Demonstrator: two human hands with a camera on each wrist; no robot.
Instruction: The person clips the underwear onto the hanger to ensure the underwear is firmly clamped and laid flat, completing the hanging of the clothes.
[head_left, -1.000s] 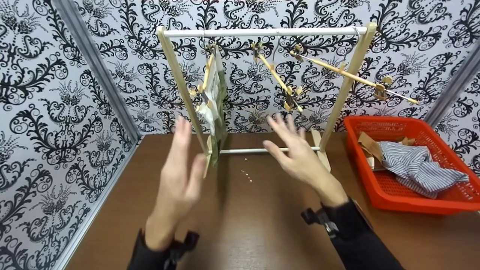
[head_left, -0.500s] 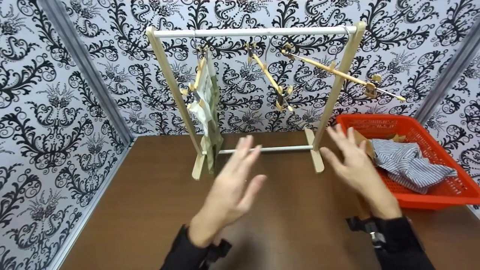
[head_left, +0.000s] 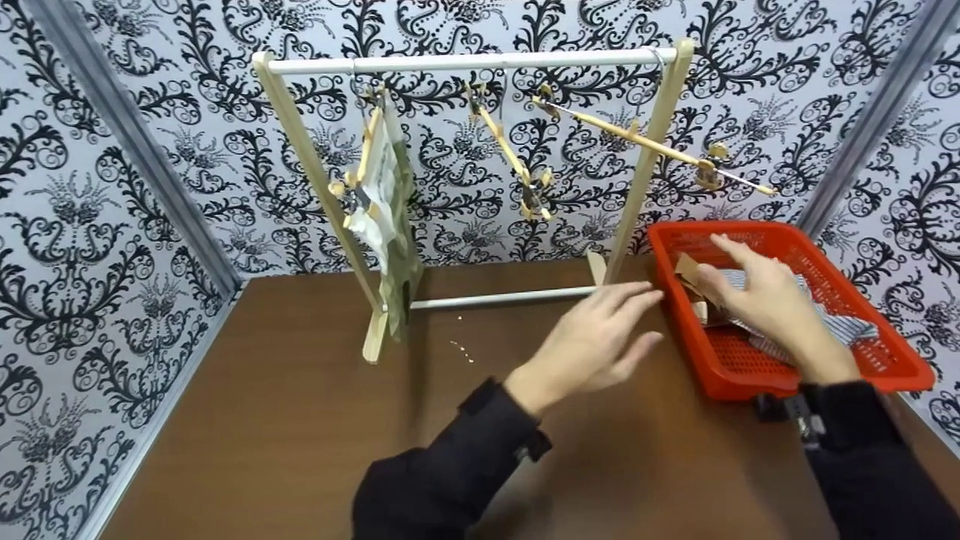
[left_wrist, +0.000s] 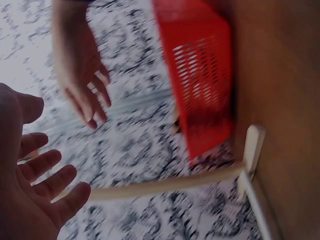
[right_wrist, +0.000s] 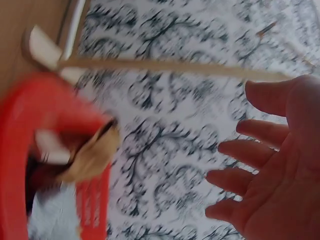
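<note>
Red, perforated plastic makes up the basket [head_left: 684, 330] beneath the right hand [head_left: 772, 296], whose loosely spread fingers [right_wrist: 250, 152] grip nothing. The left hand [head_left: 589, 341] is likewise empty, its fingers relaxed above the tabletop [head_left: 300, 420], just beside the basket. Crumpled striped cloth [head_left: 847, 328], finely lined in grey and white, lies inside the basket, partly hidden by the right hand, next to a creased tan piece [head_left: 686, 270]. Farther off stands a rack [head_left: 635, 202] of pale, squared wood with a smooth white rail [head_left: 450, 63]. Three slim clip hangers [head_left: 604, 126] hang there by wire hooks; the leftmost bears a thin whitish-and-green fabric [head_left: 390, 225]. Brown and faintly glossy, the tabletop carries a few white flecks [head_left: 462, 349]. Black scrollwork covers the white wallpaper [head_left: 75, 262]. Both black sleeves [head_left: 427, 472] reach forward, the left one slanting rightward.
</note>
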